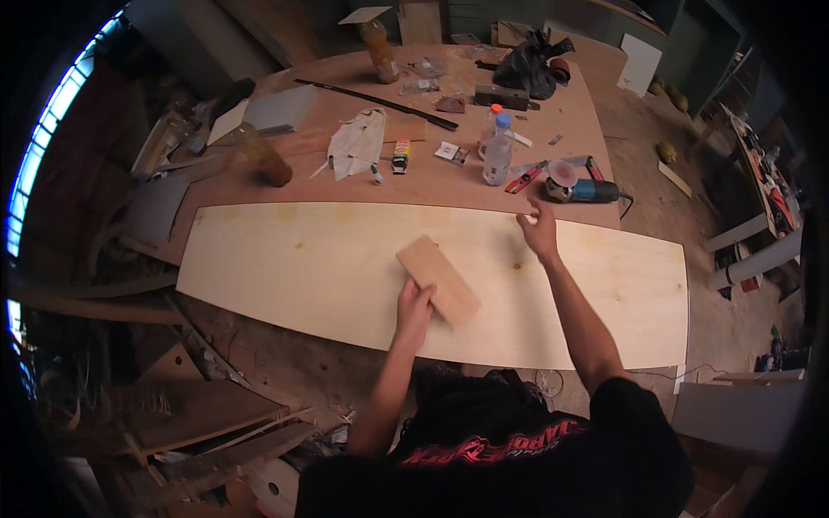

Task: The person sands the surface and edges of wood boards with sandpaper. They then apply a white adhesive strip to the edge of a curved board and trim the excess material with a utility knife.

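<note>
A long pale wooden board [337,276] lies across the near part of the worktable. My left hand [414,311] grips a small rectangular piece of wood [438,281] at its lower left side, over the middle of the board. The piece is tilted, and its lower right end looks slightly blurred. My right hand [541,231] is at the board's far edge, with the thumb apart from the fingers and nothing seen in it. Just beyond it are a blue angle grinder [594,191] with a round disc and a red-handled tool [524,179].
Clear plastic bottles [498,151] stand beyond the board, one blue-capped. A cloth glove [357,142], a small yellow-green box [401,155], a long black strip [380,102] and a black plastic bag [528,67] lie on the worktable [574,112]. Wood scraps [207,414] crowd the lower left.
</note>
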Demonstrator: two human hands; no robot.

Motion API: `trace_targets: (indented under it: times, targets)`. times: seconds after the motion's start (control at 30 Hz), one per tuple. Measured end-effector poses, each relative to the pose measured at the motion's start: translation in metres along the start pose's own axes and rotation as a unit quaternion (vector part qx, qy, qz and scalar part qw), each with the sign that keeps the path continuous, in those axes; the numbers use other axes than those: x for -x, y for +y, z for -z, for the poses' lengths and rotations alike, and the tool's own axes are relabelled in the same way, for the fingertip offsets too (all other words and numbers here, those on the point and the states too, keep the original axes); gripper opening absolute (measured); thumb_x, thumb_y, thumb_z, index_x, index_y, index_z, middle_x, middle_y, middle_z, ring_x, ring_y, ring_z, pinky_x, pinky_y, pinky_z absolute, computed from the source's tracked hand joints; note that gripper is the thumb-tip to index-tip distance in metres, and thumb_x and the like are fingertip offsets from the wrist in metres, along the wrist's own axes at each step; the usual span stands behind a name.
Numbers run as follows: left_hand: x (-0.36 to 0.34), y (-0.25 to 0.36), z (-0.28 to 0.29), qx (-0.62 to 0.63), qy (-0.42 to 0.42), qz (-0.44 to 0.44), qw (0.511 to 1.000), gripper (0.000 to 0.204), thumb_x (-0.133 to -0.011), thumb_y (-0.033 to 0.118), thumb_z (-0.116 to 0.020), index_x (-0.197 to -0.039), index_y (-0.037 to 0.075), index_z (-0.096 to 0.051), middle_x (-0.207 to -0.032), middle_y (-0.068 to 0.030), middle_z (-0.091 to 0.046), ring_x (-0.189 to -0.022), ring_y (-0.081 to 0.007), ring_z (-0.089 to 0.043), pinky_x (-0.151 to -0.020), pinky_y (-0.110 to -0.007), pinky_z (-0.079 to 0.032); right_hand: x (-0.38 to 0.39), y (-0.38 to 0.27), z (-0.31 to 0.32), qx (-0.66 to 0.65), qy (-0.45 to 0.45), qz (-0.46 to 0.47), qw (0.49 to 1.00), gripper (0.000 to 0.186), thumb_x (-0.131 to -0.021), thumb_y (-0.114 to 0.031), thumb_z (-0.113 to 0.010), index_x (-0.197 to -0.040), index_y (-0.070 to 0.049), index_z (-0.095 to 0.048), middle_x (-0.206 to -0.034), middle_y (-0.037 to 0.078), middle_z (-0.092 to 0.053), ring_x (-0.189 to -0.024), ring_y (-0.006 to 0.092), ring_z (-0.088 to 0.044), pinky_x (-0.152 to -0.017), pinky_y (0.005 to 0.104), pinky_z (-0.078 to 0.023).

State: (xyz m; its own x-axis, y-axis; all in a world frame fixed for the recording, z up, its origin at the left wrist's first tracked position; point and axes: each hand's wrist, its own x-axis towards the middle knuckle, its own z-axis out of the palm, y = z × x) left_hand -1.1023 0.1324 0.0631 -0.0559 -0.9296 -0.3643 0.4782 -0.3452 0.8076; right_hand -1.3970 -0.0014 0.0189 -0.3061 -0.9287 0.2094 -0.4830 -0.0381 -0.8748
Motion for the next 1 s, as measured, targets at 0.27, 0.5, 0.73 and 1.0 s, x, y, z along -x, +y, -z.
trace_targets:
  times: [0.27, 0.5, 0.73, 1.0]
  targets:
    - [-0.258, -0.009, -0.041, 0.128, 0.021, 0.011, 0.992, 0.041, -0.093, 0.008, -0.063, -0.129, 0.002, -0.044, -0.132, -0.0142, -0.053, -0.12, -0.0223, -0.054, -0.098, -0.041, -0.046, 0.122, 0.008, 0.063, -0.036, 0.016, -0.198, 0.979, 0.042, -0.092, -0.013, -0.064, -0.133, -0.005, -0.057, -0.132, 0.009, -0.058, -0.106, 0.0199, -0.061, -0.087, 0.0332, -0.052]
    - [-0.222, -0.021, -0.014, -0.052, 0.098, -0.094, 0.989, 0.064, -0.092, 0.018, -0.069, -0.145, 0.001, -0.037, -0.143, -0.0161, -0.048, -0.123, -0.0219, -0.053, -0.099, -0.039, -0.045, 0.153, 0.014, 0.091, -0.051, 0.034, -0.266, 0.962, 0.034, -0.094, -0.012, -0.06, -0.127, -0.003, -0.06, -0.122, 0.012, -0.062, -0.104, 0.0217, -0.061, -0.086, 0.0342, -0.051]
    - [0.025, -0.035, 0.121, -0.192, 0.453, -0.283, 0.823, 0.052, -0.096, 0.017, -0.064, -0.141, 0.005, -0.042, -0.119, -0.0085, -0.053, -0.107, -0.0191, -0.052, -0.097, -0.037, -0.043, 0.109, 0.004, 0.036, 0.066, -0.139, -0.065, 0.986, 0.029, -0.094, -0.011, -0.059, -0.119, 0.001, -0.062, -0.113, 0.016, -0.065, -0.104, 0.0283, -0.062, -0.093, 0.0402, -0.049]
    - [0.049, -0.063, 0.18, 0.361, 0.296, -0.01, 0.884, 0.064, -0.096, 0.044, -0.061, -0.141, 0.001, -0.044, -0.138, -0.0153, -0.053, -0.121, -0.0291, -0.053, -0.105, -0.042, -0.042, -0.01, -0.018, -0.076, 0.301, -0.219, 0.238, 0.897, 0.038, -0.096, -0.027, -0.055, -0.117, 0.004, -0.058, -0.113, 0.027, -0.06, -0.104, 0.0451, -0.057, -0.092, 0.0512, -0.046]
